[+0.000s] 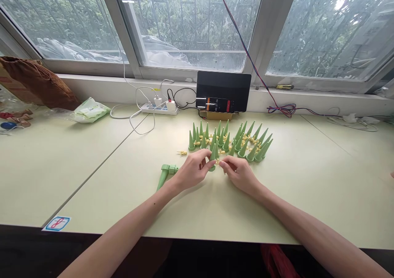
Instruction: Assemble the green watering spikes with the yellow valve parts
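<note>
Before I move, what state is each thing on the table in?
Left hand: closed on a green cone
Right hand: fingers pinched; grip unclear
Grouped cones: points up
Yellow pieces: loose, scattered
Green angled part: lying down
Phone: screen lit
Black panel: upright, dark
Power strip: plugs in

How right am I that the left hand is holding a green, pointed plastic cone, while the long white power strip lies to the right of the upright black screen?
Not quite: the long white power strip lies to the left of the upright black screen, as the head view shows. The left hand is indeed holding a green, pointed plastic cone.
</note>
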Motion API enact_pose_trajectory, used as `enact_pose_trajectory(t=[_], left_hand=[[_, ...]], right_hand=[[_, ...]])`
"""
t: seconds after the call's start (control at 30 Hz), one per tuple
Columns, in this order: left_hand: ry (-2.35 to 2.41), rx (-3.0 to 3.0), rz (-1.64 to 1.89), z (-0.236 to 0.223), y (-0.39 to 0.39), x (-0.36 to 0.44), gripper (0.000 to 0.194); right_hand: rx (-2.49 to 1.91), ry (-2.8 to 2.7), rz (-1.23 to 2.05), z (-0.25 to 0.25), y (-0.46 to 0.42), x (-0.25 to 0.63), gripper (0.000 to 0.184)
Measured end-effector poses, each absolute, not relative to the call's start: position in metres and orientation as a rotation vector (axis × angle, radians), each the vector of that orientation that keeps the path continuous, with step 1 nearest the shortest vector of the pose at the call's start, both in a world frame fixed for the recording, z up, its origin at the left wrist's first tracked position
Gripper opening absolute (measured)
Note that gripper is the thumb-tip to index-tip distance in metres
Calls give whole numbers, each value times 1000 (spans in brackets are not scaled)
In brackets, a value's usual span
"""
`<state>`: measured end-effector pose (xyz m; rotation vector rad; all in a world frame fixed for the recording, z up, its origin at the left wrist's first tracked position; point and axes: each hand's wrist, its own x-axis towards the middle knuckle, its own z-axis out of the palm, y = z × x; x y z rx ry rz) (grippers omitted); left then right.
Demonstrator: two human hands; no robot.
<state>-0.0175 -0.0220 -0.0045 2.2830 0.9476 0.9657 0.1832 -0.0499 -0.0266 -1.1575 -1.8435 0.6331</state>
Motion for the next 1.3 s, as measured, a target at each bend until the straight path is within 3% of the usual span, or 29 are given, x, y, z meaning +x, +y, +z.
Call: enact_pose_trajectory(t=[0.13,0.27,0.47,0.83,1.0,1.3], left_hand=[[955,2285,949,-5,-21,-18,15],[995,2228,978,-6,-21,-18,15],[994,2211,971,-5,-21,-17,13],[932,2249,954,-5,-22,-18,13],[991,2184,974,-5,-21,-17,13],[970,2211,974,-5,-22,-17,15]], right_hand=[[-1175,-1836,660,-26,-50,183,42],[-1157,-1776,708,-24,-52,183,23],[-1144,-1776,714,-23,-53,183,19],[-1144,-1861,651,-26,-50,183,37],[-1147,-1808,692,-24,-51,183,18],[-1127,-1830,676,-25,-51,183,19]])
